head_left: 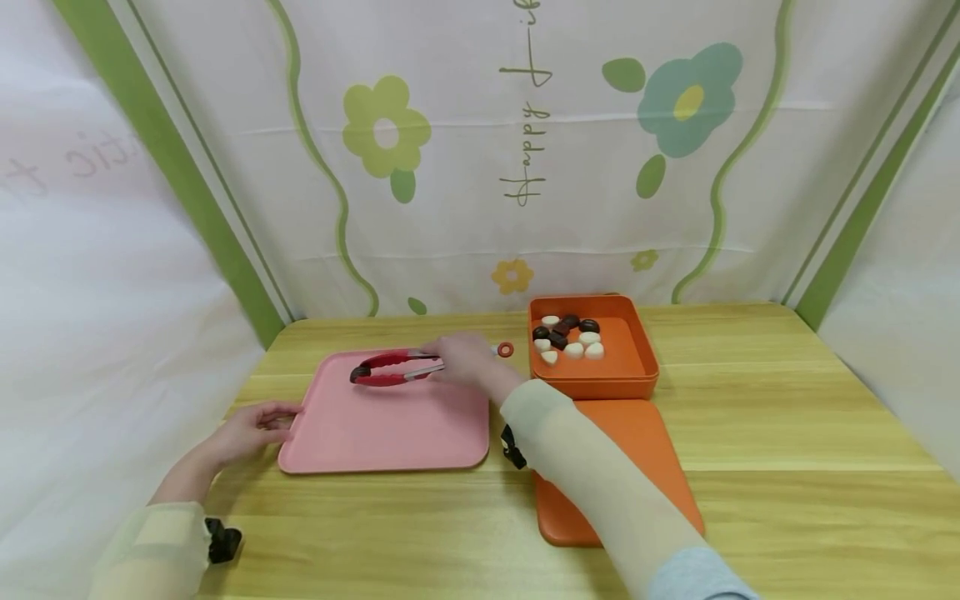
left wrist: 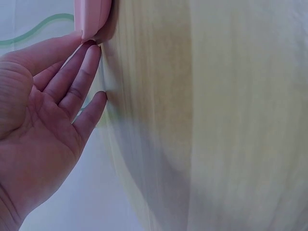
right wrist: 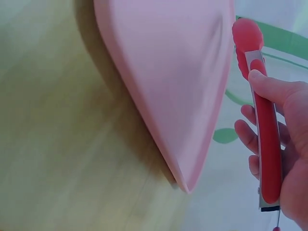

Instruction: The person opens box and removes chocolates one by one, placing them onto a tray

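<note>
My right hand (head_left: pixel 467 358) grips a pair of red and silver tongs (right wrist: pixel 267 139) around the handles, above the far part of a pink tray (head_left: pixel 390 433). Between the tong tips sits a dark brown, chocolate-like piece (head_left: pixel 361 373), which overlaps the tray in the head view. At the tray's left edge is my left hand (head_left: pixel 251 429). Its fingers are mostly extended, and in the left wrist view the thumb tip touches the tray's rim (left wrist: pixel 91 21), with the other fingertips close below it.
Right of the tray stands an orange box (head_left: pixel 626 350) with several dark brown pieces (head_left: pixel 589 326) and white pieces (head_left: pixel 594 351) in its left part. A flat orange lid (head_left: pixel 652 450) lies in front, partly behind my right forearm. A patterned curtain (head_left: pixel 465 208) closes off the wooden table's back.
</note>
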Available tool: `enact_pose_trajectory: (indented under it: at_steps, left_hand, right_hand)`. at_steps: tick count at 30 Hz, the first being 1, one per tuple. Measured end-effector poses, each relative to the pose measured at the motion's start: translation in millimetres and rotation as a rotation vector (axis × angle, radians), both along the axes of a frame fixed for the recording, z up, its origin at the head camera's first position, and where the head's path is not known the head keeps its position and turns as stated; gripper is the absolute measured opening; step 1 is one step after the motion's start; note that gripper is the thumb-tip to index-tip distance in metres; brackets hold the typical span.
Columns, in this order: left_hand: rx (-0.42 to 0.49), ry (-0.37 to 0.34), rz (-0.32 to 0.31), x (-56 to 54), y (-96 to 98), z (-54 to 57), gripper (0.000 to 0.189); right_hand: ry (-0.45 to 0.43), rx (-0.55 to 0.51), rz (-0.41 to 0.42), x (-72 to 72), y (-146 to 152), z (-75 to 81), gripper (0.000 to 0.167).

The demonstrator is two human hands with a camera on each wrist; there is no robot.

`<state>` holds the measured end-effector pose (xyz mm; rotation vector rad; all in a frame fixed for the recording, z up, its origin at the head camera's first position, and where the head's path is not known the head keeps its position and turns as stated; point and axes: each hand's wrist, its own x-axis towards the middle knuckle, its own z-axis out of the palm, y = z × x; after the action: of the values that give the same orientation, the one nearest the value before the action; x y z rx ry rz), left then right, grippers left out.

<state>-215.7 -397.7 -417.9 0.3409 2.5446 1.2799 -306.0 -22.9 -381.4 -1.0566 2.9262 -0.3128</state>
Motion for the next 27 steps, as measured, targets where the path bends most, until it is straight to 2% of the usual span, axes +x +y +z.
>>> enact_pose_trajectory:
  at_steps: [7, 14, 22, 27]
  left_hand:
    - [-0.016, -0.003, 0.004, -0.4, 0.3, 0.2, 0.047]
    - [-0.006, -0.003, -0.005, -0.8, 0.7, 1.9, 0.046]
    - [-0.037, 0.013, -0.003, -1.7, 1.6, 3.1, 0.046]
    - [-0.026, 0.009, -0.002, -2.2, 1.3, 2.1, 0.046]
  right_hand:
    - [-0.004, 0.001, -0.03, -2.1, -11.2, -9.3, 0.055]
    - [-0.049, -0.005, -0.073, -0.7, -16.3, -13.7, 0.053]
    - [-0.076, -0.024, -0.053, -1.9, -22.7, -16.2, 0.052]
    - [-0.077, -0.016, -0.047, -3.1, -29.3, -18.5, 0.051]
